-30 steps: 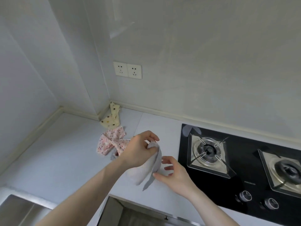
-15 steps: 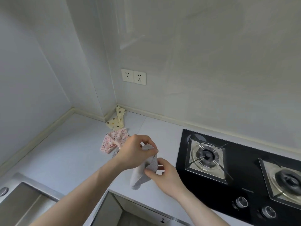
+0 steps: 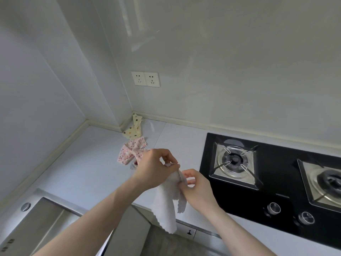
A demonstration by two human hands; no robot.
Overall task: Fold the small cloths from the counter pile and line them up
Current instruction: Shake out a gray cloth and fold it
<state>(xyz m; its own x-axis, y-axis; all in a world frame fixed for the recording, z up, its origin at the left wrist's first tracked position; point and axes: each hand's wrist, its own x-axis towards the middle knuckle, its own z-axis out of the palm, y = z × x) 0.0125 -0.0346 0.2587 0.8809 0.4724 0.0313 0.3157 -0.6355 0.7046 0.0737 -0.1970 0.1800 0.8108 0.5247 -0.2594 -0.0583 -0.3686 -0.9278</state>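
- A steel sink (image 3: 35, 220) is cut off at 8 o'clock in the pale grey counter (image 3: 79, 163), under plain pale walls.
- A crumpled pink floral cloth (image 3: 132, 151) and a cream dotted cloth (image 3: 133, 130) lie toward the corner, under a double white wall socket (image 3: 145, 79).
- The left hand (image 3: 154, 168) pinches the top of the white scalloped-edge cloth (image 3: 167, 202), which hangs above the counter's front edge.
- The right hand (image 3: 196, 189) grips that cloth's side.
- The black glass gas hob (image 3: 273, 183) is cut off at 3 o'clock; its lettering is unreadable.
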